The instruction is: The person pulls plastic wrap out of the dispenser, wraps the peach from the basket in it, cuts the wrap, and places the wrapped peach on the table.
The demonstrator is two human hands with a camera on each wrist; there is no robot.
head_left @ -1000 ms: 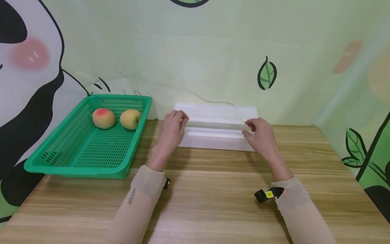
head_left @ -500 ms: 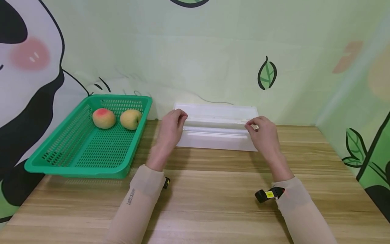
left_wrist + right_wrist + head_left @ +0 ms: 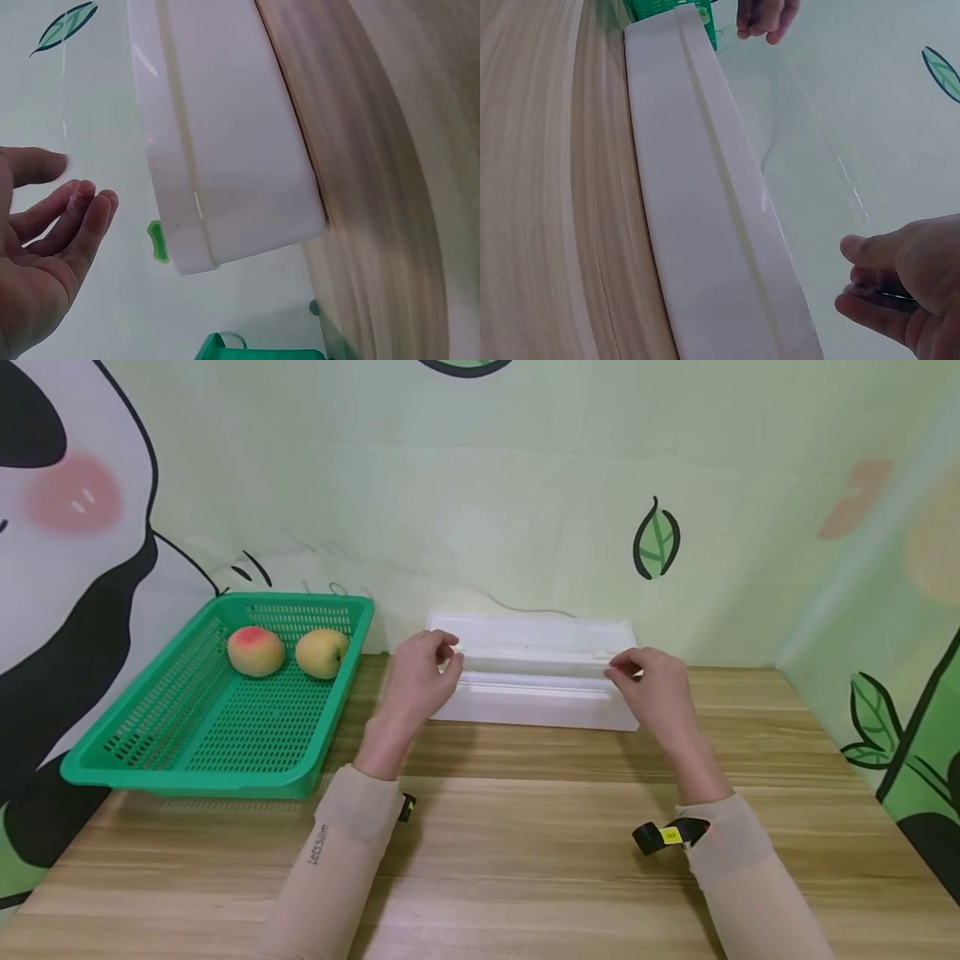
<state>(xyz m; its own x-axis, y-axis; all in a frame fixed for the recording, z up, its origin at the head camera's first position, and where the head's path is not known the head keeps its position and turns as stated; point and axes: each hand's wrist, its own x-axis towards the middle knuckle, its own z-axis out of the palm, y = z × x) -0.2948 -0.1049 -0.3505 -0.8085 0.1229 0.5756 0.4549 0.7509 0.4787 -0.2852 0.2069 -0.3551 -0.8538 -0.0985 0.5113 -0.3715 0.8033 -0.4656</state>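
A long white cling film dispenser stands against the back wall, its lid raised behind. A nearly invisible sheet of cling film spans above it between the hands, showing only as thin glints in both wrist views. At its left end is the left hand, thumb apart from the bent fingers, with a clear shine on a fingertip. Over the right end, the right hand pinches the film; a crumpled clear bit shows between its thumb and fingers. A green piece sits on the dispenser's end.
A green plastic basket stands left on the wooden table, holding a red-tinged peach and a yellowish fruit. A wall sheet with printed leaves and a panda hangs close behind the dispenser.
The left thumb has parted from the fingertips it was against half a second ago. The right hand has shifted slightly right. The dispenser and basket stay in place.
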